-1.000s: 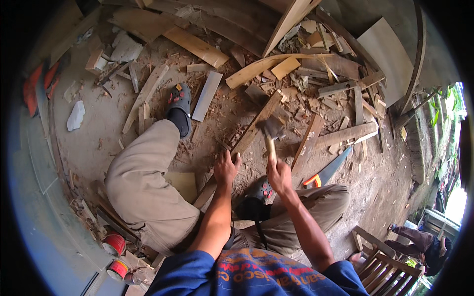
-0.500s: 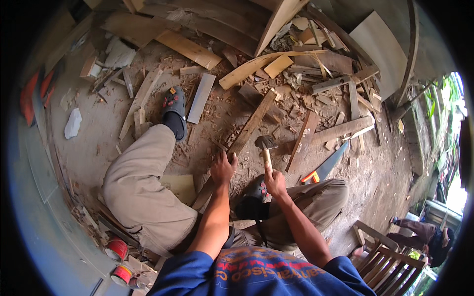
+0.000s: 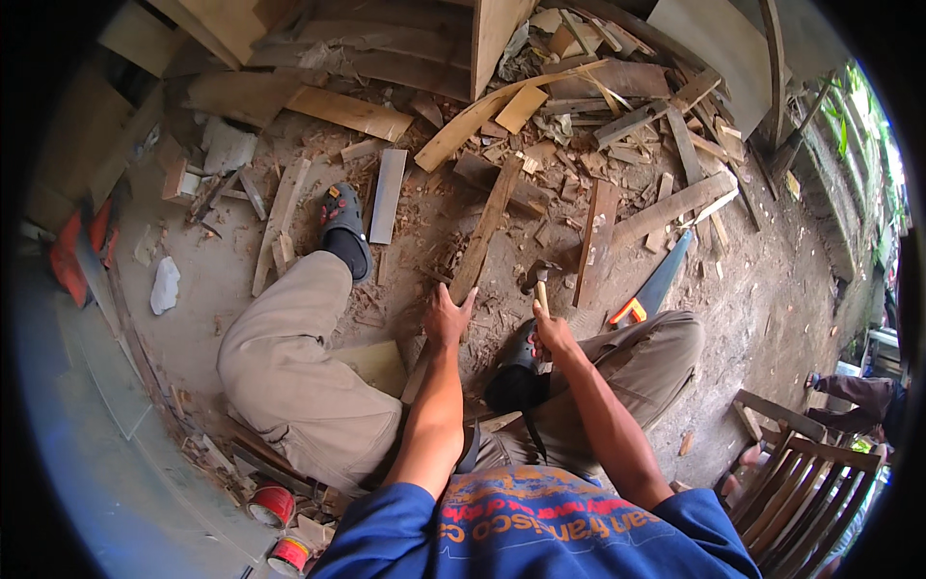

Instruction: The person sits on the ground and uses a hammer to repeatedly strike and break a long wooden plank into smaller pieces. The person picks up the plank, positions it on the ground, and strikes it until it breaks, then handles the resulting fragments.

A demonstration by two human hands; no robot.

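A long, narrow wooden plank (image 3: 490, 220) slants away from me over the debris. My left hand (image 3: 447, 318) grips its near end, thumb at the right edge and fingers at the left. My right hand (image 3: 554, 335) is closed round the pale wooden handle of a hammer (image 3: 541, 292). The dark hammer head is low, to the right of the plank's near end and apart from it. Beneath the plank's middle, a shorter dark board (image 3: 526, 198) lies crosswise.
A handsaw (image 3: 664, 274) with an orange handle lies right of the hammer, beside my right knee. Offcuts and shavings litter the ground, with a scrap pile (image 3: 617, 106) at the far right. Red cans (image 3: 272, 504) stand lower left; a slatted wooden chair (image 3: 796, 487) and another person (image 3: 858, 400) are at right.
The hammer head has dropped slightly toward the ground and turned. My left hand's thumb has spread from its fingers at the plank's end. The whole view has shifted a little.
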